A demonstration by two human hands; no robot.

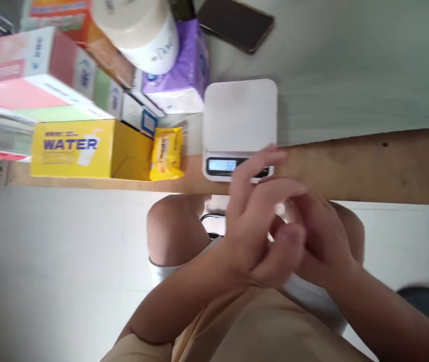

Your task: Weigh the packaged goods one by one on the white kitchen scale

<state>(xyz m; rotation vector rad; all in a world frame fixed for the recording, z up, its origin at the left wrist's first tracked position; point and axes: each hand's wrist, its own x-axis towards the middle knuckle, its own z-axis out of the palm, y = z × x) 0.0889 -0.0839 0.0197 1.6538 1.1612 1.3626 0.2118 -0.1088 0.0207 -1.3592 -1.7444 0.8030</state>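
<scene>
My left hand hovers over the near edge of the table, fingers curved and spread apart, with nothing seen in it. Beside it on the right is my right hand, close against it or touching. Its fingers are mostly hidden behind the left hand and smeared by motion, so I cannot make out whether it holds anything. Just beyond the hands lies a white digital kitchen scale with a bare platform. Its lit display shows digits too blurred to read, and my left fingers cover part of the panel.
Left of the scale are a small yellow packet, a yellow "WATER" box, pink and white boxes, a purple tissue pack and a white tub. A dark phone lies behind. The wooden table edge runs across.
</scene>
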